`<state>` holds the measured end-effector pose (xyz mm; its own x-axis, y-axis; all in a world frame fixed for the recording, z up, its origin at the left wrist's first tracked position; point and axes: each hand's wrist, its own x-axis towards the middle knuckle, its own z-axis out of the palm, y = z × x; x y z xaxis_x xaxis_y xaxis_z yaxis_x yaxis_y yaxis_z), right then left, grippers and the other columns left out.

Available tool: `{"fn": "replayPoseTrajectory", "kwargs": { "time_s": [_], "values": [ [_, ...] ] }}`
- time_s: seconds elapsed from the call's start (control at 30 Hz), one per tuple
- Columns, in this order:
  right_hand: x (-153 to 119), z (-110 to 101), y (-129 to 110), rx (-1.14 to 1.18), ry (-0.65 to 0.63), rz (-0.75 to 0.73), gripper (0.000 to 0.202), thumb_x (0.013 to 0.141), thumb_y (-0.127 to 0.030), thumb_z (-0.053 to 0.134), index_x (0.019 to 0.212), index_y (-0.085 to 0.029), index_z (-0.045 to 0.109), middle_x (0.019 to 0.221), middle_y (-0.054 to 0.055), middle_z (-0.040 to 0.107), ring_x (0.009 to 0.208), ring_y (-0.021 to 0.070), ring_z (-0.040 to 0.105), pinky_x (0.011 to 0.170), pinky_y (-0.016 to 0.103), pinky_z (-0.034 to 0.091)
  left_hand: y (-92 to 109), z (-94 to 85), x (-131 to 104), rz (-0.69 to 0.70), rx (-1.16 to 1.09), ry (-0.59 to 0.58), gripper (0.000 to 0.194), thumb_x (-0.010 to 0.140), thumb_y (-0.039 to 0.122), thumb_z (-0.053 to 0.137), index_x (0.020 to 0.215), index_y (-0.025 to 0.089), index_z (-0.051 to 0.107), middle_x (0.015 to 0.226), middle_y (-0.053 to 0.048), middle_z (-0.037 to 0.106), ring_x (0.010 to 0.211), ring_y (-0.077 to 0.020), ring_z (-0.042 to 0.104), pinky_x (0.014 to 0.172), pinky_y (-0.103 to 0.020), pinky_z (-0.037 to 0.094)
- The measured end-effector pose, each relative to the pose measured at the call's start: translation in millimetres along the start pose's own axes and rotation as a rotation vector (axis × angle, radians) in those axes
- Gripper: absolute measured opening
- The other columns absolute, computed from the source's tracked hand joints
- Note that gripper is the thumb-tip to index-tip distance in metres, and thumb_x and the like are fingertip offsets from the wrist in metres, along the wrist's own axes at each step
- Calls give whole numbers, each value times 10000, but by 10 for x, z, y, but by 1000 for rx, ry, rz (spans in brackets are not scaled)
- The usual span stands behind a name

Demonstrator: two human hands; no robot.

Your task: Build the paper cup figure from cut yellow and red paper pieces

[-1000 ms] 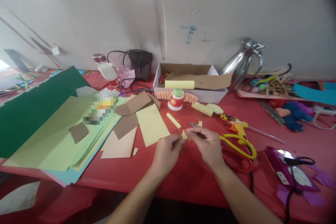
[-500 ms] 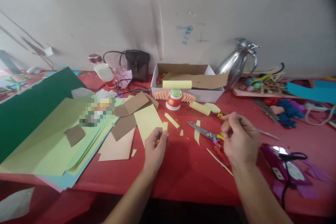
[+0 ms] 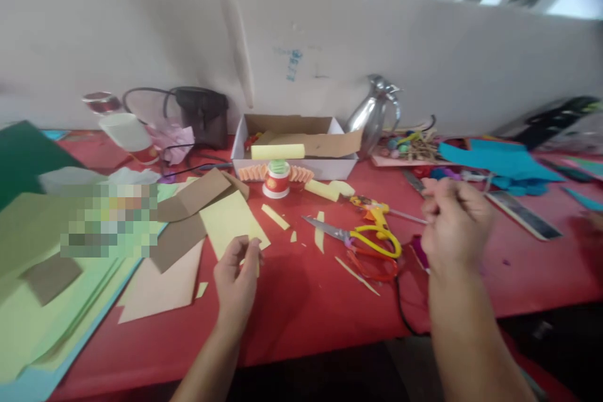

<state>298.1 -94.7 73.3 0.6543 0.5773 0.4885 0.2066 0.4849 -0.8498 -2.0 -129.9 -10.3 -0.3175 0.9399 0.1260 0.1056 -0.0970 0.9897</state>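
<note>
My left hand [image 3: 238,273] is closed in a pinch on a small piece of yellow paper [image 3: 255,241], mostly hidden by the fingers. It hovers beside a yellow sheet [image 3: 230,220]. Raised at the right, my right hand [image 3: 456,220] has its fingers pressed together; what they hold, if anything, is hidden. Between the hands lie scissors [image 3: 351,235] with yellow and red handles and a yellow glue gun [image 3: 375,213]. Several yellow paper scraps [image 3: 276,217] are scattered nearby. Farther back, a small red and white paper cup [image 3: 276,182] stands with pleated orange paper [image 3: 301,174] at its sides and a yellow paper roll [image 3: 277,151] above.
A white cardboard box [image 3: 339,168] stands behind the cup, with a steel jug [image 3: 370,116] at its right. Brown sheets [image 3: 181,242] and green paper [image 3: 108,282] cover the left. A phone [image 3: 522,215] and blue paper [image 3: 499,160] lie at the right. A dark bag [image 3: 205,116] leans on the wall.
The view has swung to the right, bringing the phone into sight. My right hand has moved right, away from the scissors and glue gun, uncovering them. My left hand stays pinched.
</note>
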Motion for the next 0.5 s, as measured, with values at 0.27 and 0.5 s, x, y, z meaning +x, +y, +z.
{"fn": "replayPoseTrajectory", "kwargs": {
  "time_s": [0.27,0.5],
  "values": [
    [2,39,0,-224,-131,5,289,871,-400,626,674,-187,621,502,-58,465,437,78,407,411,193,306,18,-3,41,-8,18,20,192,852,379,638,786,200,624,632,28,563,594,-104,497,534,-200,396],
    [-233,-184,331,-959,-1091,24,304,811,-333,645,1095,-240,700,943,65,759,843,263,720,680,334,534,52,12,-34,1,6,-5,265,884,385,574,705,189,565,574,28,517,549,-102,474,513,-207,362]
  ]
}}
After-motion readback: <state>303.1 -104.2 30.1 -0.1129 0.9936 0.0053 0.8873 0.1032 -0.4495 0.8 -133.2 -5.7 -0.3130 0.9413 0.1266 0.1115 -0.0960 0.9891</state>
